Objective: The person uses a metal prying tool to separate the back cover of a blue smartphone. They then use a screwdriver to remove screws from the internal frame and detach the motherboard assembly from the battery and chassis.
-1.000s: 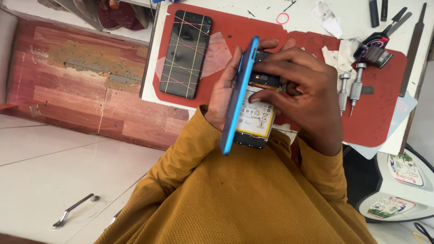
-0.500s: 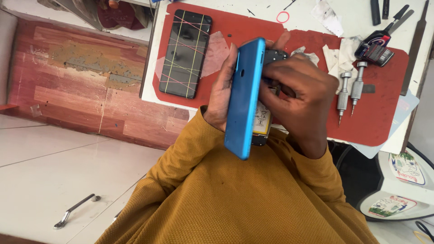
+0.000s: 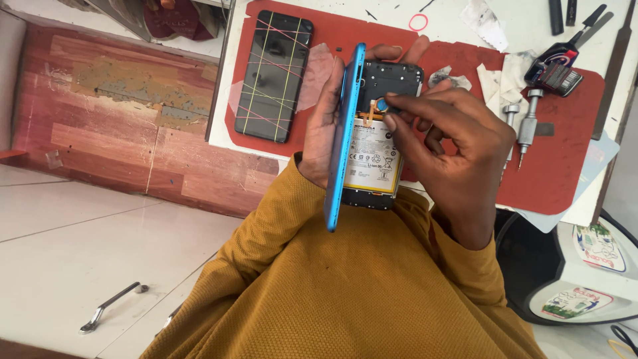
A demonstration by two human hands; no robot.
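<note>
Both hands are up above the bench. Left hand is wrapped around an opened phone, whose blue back cover swings out on edge. Right hand pinches its fingertips on a small part inside the phone, above the white battery. Another phone, wound with rubber bands, lies on the red mat near the bench's left edge.

Bright daylight is filling the view; the white floor at eight o'clock is glaring, everything staying sharp.
</note>
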